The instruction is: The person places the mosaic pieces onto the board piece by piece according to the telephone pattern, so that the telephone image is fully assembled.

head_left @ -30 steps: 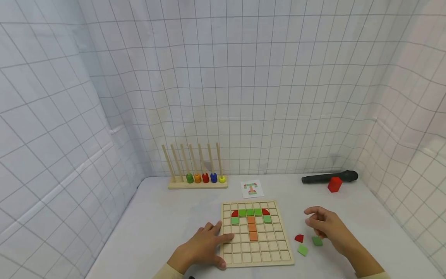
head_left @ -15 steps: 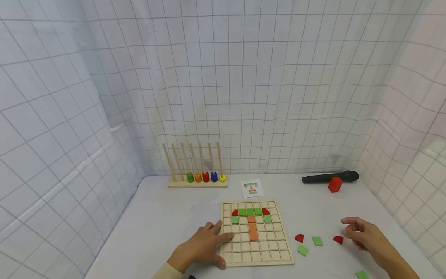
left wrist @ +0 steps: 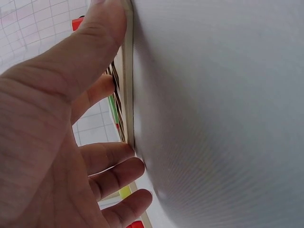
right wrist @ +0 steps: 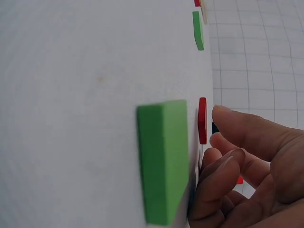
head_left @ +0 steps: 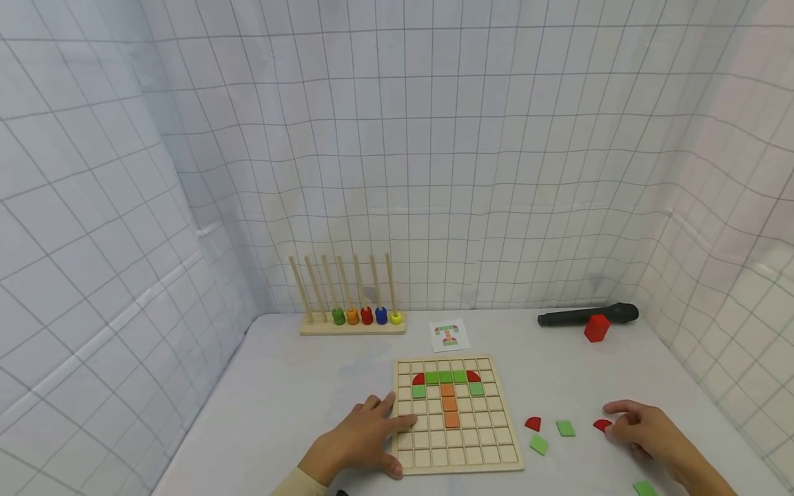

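Observation:
My left hand (head_left: 366, 437) rests at the left edge of the wooden grid board (head_left: 486, 475), its index finger lying on the board and its thumb near the front left corner. Set in the board are red quarter-round tiles, green square tiles (head_left: 445, 377) and orange tiles (head_left: 449, 404), forming a T. Over the table at the right, my right hand (head_left: 651, 435) hovers beside a loose red quarter-round tile (head_left: 602, 425). In the right wrist view, the thumb comes close to that red tile (right wrist: 203, 121); nothing is seen held.
Another red quarter-round tile (head_left: 533, 424) and green squares (head_left: 565, 428) lie right of the board. One green tile (right wrist: 164, 161) is close to the right wrist. Behind are a pattern card (head_left: 449, 335), a bead rack (head_left: 352, 329), a microphone (head_left: 577, 316) and a red block (head_left: 596, 328).
My right hand has moved right from the green tiles near the board, then slightly down to the far red tile. The left hand and board stay in place.

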The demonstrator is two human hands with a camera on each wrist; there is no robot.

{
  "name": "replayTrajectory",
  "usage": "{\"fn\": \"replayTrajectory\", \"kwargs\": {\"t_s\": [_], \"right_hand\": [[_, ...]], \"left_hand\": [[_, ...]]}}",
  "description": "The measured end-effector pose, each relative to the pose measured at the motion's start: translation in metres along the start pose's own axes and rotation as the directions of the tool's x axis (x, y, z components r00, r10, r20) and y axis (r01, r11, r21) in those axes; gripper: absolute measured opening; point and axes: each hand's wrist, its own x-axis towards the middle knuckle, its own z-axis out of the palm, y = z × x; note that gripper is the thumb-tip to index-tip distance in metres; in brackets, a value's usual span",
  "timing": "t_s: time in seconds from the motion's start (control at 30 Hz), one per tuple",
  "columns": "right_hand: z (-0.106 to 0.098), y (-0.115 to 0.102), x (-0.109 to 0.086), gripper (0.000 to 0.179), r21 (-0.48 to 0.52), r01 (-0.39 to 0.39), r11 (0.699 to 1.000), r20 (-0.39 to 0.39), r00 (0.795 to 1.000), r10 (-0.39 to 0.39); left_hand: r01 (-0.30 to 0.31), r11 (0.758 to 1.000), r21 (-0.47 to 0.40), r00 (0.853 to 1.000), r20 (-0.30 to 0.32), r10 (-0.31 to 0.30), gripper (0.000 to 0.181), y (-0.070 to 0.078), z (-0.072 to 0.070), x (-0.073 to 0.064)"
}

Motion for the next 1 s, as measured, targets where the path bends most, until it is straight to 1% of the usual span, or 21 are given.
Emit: {"fn": "replayTrajectory", "kwargs": {"t_s": [0.13,0.33,0.47,0.53,0.63,0.73,0.83,0.9,1.0], "right_hand": [[0.003,-0.002,0.002,0.049,-0.035,0.003,0.999,-0.009,1.000,-0.003],[0.008,-0.005,0.003,0.038,-0.102,0.046,0.994,-0.028,0.998,-0.049],[0.011,-0.005,0.002,0.032,-0.153,0.070,0.986,-0.041,0.996,-0.077],[0.012,-0.006,0.002,0.030,-0.163,0.080,0.983,-0.047,0.995,-0.089],[0.014,-0.007,0.001,0.028,-0.147,0.087,0.985,-0.050,0.994,-0.095],[0.013,-0.007,0.000,0.029,-0.075,0.059,0.995,-0.044,0.997,-0.062],[0.009,-0.008,-0.001,0.039,0.048,0.050,0.998,-0.016,0.999,-0.050],[0.005,-0.010,-0.001,0.043,0.142,0.055,0.988,0.011,0.998,-0.058],[0.000,-0.015,-0.001,0.037,0.264,0.058,0.963,0.042,0.997,-0.072]], "left_hand": [[-0.003,1.000,-0.003,1.000,0.005,0.003,0.086,0.000,-0.001,-0.001],[-0.014,1.000,0.013,1.000,-0.006,0.015,0.087,0.001,-0.003,-0.002],[-0.017,1.000,0.008,1.000,-0.004,0.017,0.087,0.001,-0.004,-0.003],[-0.017,1.000,0.008,1.000,-0.001,0.017,0.087,0.001,-0.005,-0.004],[-0.015,1.000,0.010,1.000,-0.001,0.015,0.087,0.000,-0.004,-0.004],[-0.020,1.000,0.018,1.000,-0.003,0.020,0.087,-0.001,-0.004,-0.005],[-0.030,0.999,0.024,1.000,-0.008,0.030,0.086,-0.001,-0.003,-0.004],[-0.034,0.999,0.025,0.999,-0.011,0.034,0.086,-0.001,-0.003,-0.004],[-0.037,0.999,0.029,0.999,-0.017,0.038,0.087,0.000,-0.003,-0.003]]}}
